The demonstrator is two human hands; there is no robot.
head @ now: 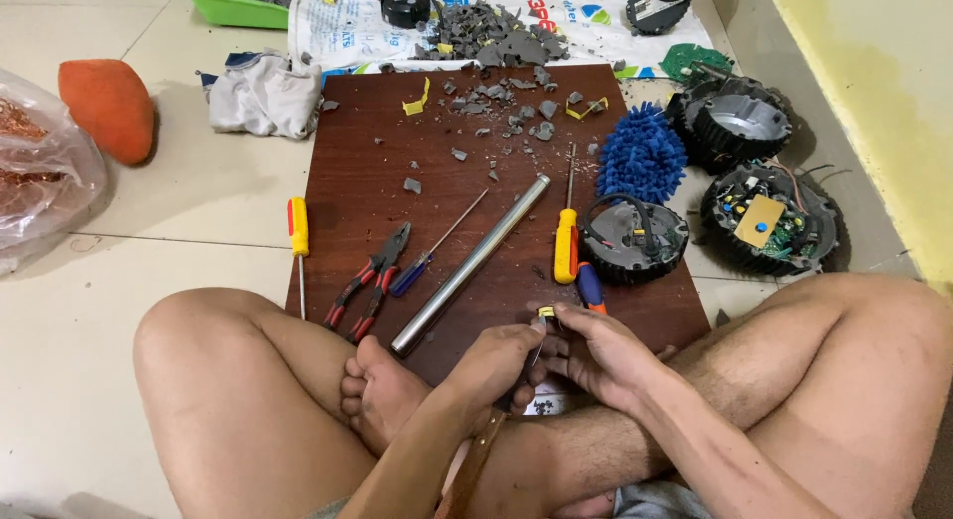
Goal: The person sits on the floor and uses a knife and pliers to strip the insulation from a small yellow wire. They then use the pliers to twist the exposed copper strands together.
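Observation:
I sit cross-legged on a tiled floor behind a dark wooden board (367,192). My left hand (493,360) and my right hand (596,350) meet over the board's near edge, both pinching a small yellow and metal part (546,314) with thin wire hanging from it. On the board lie a steel tube (467,266), red-handled pliers (372,279), a blue-handled screwdriver (427,261), a yellow-handled screwdriver (566,236) and a round black device (632,239). Another blue-and-orange handle (590,286) lies just beyond my right hand.
Grey broken fragments (496,87) litter the board's far end. A yellow screwdriver (298,236) lies on the floor at left. A blue mop pad (640,152), two opened round devices (769,216), a rag (263,92), an orange object (107,107) and a plastic bag (40,172) surround it.

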